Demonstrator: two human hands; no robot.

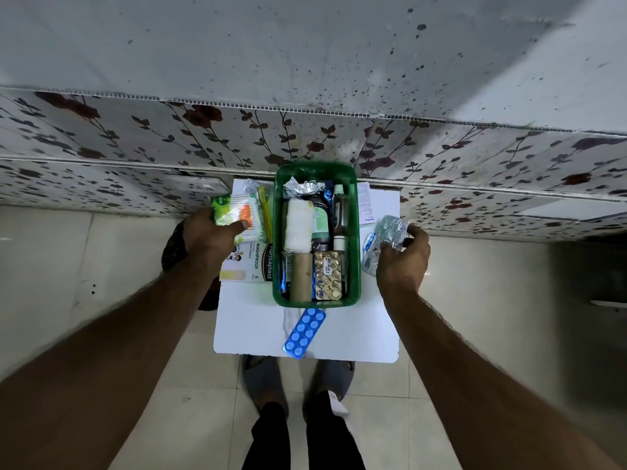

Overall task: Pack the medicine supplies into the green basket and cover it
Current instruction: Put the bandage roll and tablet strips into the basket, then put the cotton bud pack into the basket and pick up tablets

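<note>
While the green basket (354, 232) stands in the middle of the white counter (258, 330), already crowded, both hands work from its two sides. The left hand (207, 237) pinches a cotton bud packet (237, 212); the right hand (403, 259) closes on crumpled foil strips (390, 232), probably to drop them in together. A blue blister strip (304, 332) waits near the front edge.

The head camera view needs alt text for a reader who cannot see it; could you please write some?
Seen from above, a green basket of medicine supplies sits on a small white table. The left hand holds a packet of cotton buds, the right hand silver pill strips. A blue pill strip lies in front.
</note>
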